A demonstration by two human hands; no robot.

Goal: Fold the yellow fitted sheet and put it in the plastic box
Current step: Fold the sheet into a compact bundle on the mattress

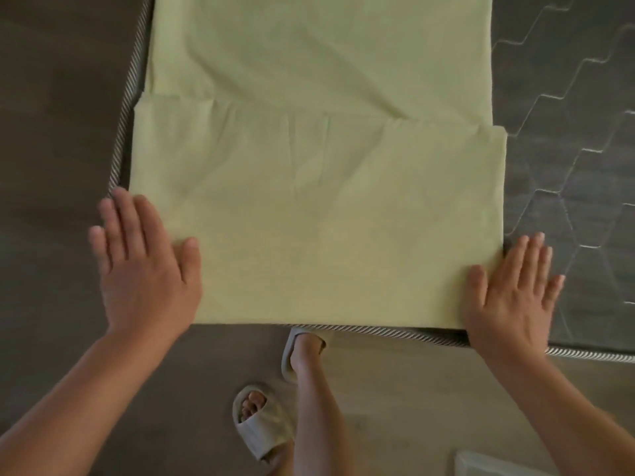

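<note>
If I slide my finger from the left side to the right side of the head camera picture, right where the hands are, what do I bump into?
floor → left hand → yellow fitted sheet → right hand → grey mattress

I'm in a home bedroom: a bare quilted mattress with striped piping edge, wood-look floor beneath, and house slippers on my feet.

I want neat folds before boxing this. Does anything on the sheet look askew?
Yes: on the yellow sheet, the folded flap has a slanted far edge, reaching farther on the left; creases cross it.
</note>
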